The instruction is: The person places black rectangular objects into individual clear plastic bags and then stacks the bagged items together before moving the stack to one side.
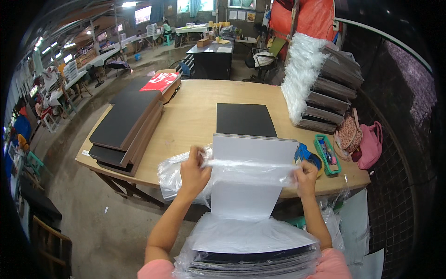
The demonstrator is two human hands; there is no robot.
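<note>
A clear plastic bag (253, 173) is stretched sideways between my two hands, across a pale board (255, 148) that stands at the table's near edge. My left hand (194, 173) pinches the bag's left side with bent fingers. At the other side, my right hand (305, 177) is closed on the plastic too. Below the bag, a pale panel (244, 201) runs down toward my body. Against me rests a stack of dark boards in clear plastic (253, 258). A black board (245, 120) lies flat just beyond the pale one. More loose plastic bags (173, 179) lie beside my left hand.
Black boards (123, 118) are stacked on the table's left, near a red-and-white packet (160, 82). Plastic-wrapped boards (325, 88) pile high at the right. A blue tape dispenser (307, 154), a green tray of pens (328, 156) and a pink bag (370, 145) sit at the right.
</note>
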